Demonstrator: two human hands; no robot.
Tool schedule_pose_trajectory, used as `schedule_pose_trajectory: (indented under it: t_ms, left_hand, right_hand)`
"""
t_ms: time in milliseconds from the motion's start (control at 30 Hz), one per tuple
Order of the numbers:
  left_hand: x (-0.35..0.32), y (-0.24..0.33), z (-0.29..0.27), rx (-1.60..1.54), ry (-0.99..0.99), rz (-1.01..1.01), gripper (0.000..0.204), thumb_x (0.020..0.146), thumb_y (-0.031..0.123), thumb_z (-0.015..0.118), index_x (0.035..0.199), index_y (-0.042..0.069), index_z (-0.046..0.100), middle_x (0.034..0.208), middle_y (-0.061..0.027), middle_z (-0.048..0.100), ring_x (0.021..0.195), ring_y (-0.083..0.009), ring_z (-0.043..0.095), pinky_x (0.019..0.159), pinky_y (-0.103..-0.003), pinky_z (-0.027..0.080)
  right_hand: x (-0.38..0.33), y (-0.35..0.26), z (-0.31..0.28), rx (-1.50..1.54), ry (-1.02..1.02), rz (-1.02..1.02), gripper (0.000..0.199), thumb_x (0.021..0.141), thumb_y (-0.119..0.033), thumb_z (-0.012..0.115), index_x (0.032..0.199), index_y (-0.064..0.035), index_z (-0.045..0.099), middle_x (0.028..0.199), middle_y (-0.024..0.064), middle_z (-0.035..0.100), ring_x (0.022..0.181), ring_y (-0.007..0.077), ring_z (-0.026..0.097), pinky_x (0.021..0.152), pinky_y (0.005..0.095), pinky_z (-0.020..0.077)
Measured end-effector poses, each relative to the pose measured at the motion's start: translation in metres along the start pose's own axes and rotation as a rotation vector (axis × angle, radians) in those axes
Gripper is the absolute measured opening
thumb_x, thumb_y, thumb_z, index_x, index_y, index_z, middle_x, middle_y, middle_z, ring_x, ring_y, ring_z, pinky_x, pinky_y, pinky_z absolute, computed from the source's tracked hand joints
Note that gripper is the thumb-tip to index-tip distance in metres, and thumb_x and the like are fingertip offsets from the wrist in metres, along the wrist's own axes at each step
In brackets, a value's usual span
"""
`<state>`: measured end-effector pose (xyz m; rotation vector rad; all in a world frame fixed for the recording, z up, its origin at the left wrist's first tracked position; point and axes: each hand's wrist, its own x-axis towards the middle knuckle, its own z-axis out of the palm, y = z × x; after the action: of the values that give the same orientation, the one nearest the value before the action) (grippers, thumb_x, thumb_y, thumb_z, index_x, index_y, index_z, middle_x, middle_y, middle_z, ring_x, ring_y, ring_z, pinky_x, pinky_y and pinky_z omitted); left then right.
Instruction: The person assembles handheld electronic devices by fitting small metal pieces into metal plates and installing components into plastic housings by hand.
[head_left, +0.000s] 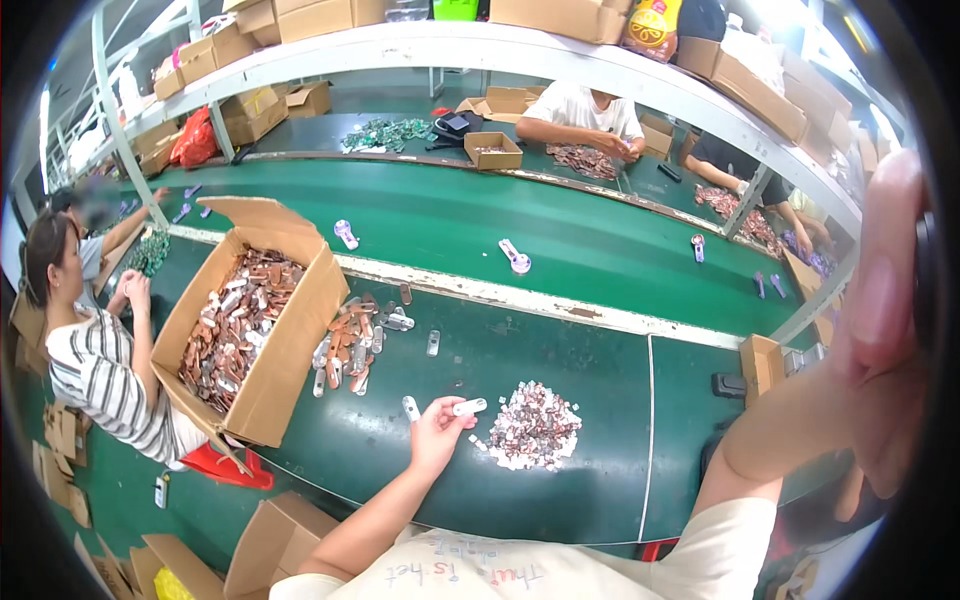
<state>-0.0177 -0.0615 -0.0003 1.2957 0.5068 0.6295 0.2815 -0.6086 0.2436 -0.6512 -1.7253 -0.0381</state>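
Observation:
My left hand (434, 438) is over the green table, its thumb and fingers pinched on a small oblong silver-white piece (469, 407). A second oblong piece (410, 408) shows at the other side of that hand; whether the hand touches it I cannot tell. Just right of my fingers lies a heap of tiny whitish and brown parts (530, 427). My right hand (885, 300) is raised very close to the camera at the right rim, with one finger large in view and the others mostly hidden. Left of my left hand lies a loose pile of silver and copper-coloured oblong pieces (350, 345).
A big open cardboard box (290, 372) full of similar pieces stands tilted on the left. Beyond a pale rail (480, 292) runs a green belt (420, 215) carrying purple-white items (514, 257). A person in stripes (100, 350) sits at left; others work across. A shelf (480, 50) spans overhead.

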Motion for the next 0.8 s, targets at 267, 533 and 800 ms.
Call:
schedule_pose_trajectory:
  t_ms: [267,533,800]
  left_hand:
    - [-0.003,0.004,-0.029,-0.036,0.031,0.033,0.021,0.081,-0.004,0.057,0.101,-0.005,0.05,0.087,-0.0117,0.061,0.076,-0.0163,0.062,0.071,-0.026,0.052]
    - [-0.008,0.004,-0.031,-0.01,0.027,-0.001,0.022,0.08,-0.003,0.058,0.101,-0.004,0.051,0.084,-0.0106,0.062,0.075,-0.0153,0.063,0.068,-0.024,0.051]
    - [-0.005,-0.005,-0.037,-0.051,0.03,0.006,0.021,0.08,-0.002,0.059,0.1,-0.004,0.052,0.084,-0.01,0.062,0.075,-0.0145,0.063,0.068,-0.024,0.051]
  right_hand:
    - [0.287,0.187,0.344,-0.084,0.101,0.044,0.086,0.08,-0.041,0.057,0.138,-0.0058,0.005,0.123,0.0305,0.035,0.093,0.0296,0.057,0.072,0.0296,0.0539]
    - [0.245,0.127,0.378,0.382,0.113,0.357,0.022,0.093,-0.021,0.035,0.088,-0.0018,0.044,0.083,0.0187,0.056,0.075,0.0326,0.058,0.069,0.0439,0.0491]
    - [0.207,0.103,0.407,0.228,0.128,0.372,0.021,0.09,-0.011,0.031,0.084,0.002,0.047,0.074,0.0137,0.058,0.054,0.0157,0.054,0.054,0.0193,0.0465]
